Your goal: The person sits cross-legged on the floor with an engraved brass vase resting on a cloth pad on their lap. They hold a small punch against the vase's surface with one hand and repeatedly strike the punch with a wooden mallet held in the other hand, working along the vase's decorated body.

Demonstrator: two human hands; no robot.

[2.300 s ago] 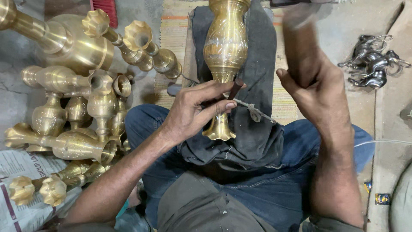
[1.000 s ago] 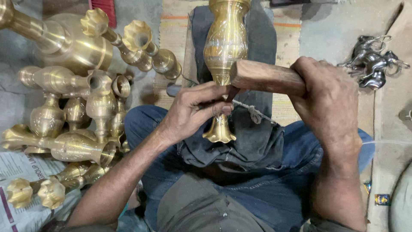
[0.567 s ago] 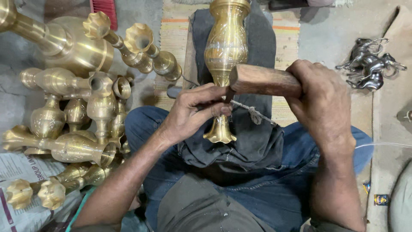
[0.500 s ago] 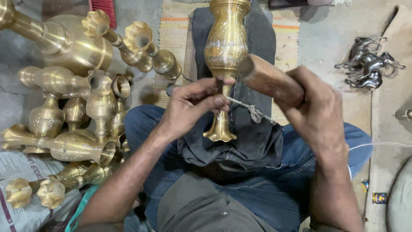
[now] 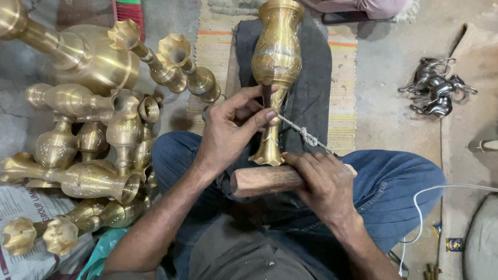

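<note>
A brass vase (image 5: 276,67) lies on dark cloth (image 5: 311,88) over the lap. The left hand (image 5: 231,132) pinches a thin tool (image 5: 266,97) against its stem. The right hand (image 5: 324,186) grips a wooden mallet (image 5: 264,180) just below the vase's foot.

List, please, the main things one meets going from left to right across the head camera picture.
Pile of brass vases → left hand → engraved brass vase on the lap → right hand gripping a wooden mallet → dark metal animal figures on the floor.

Wooden mallet (image 5: 267,180) lower, below vase foot (image 5: 268,154).
</note>
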